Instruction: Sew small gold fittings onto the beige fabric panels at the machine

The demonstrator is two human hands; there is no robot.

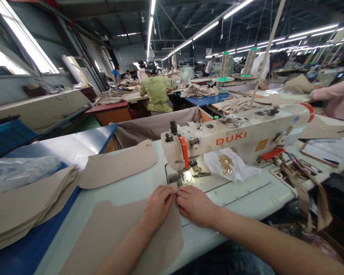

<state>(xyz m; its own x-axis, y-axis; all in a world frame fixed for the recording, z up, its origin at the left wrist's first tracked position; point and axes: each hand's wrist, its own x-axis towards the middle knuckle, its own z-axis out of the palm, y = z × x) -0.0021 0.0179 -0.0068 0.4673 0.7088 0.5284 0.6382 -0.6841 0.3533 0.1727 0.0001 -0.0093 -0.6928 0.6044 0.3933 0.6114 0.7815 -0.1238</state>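
A large beige fabric panel (109, 225) lies flat on the pale table of a white sewing machine (232, 135), its narrow top corner just in front of the needle area. My left hand (158, 206) rests on the panel, thumb and fingers pinched together at that corner. Right beside it, my right hand (196, 205) has its fingers curled on the corner's right edge; its fingertips are partly hidden. Behind the needle area, gold-coloured metal rings (226, 164) lie on a white sheet (245, 172). Another beige panel (119, 164) lies at the table's far left.
Stacked beige panels (25, 206) sit on a blue surface at left, beside clear plastic (20, 173). At right, a tray (309, 172) holds scissors (296, 162), with beige strips (306, 198) hanging over its edge. A person in a green shirt (157, 93) sits ahead; a pink sleeve (336, 97) shows at right.
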